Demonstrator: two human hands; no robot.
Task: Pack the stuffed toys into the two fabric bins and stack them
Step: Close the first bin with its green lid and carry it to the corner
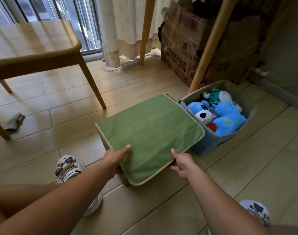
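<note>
A fabric bin covered by a green lid [150, 133] stands on the floor in front of me. My left hand [116, 158] pinches the lid's near left edge, thumb on top, fingers underneath. My right hand [180, 162] pinches the near right edge the same way. The lid's near corner hangs past the bin. To the right, touching it, stands an open blue fabric bin [211, 141] with a grey lining. It holds a blue dog toy [201, 111], a blue bear [228, 119] and a teal spotted frog [214, 96].
A wooden chair [34, 48] stands at the left with a grey cloth [15, 122] on the floor under it. Table legs [207, 48] and a large cardboard box [195, 48] rise behind the bins. A power strip [130, 63] lies by the curtain. My two shoes [68, 167] flank me.
</note>
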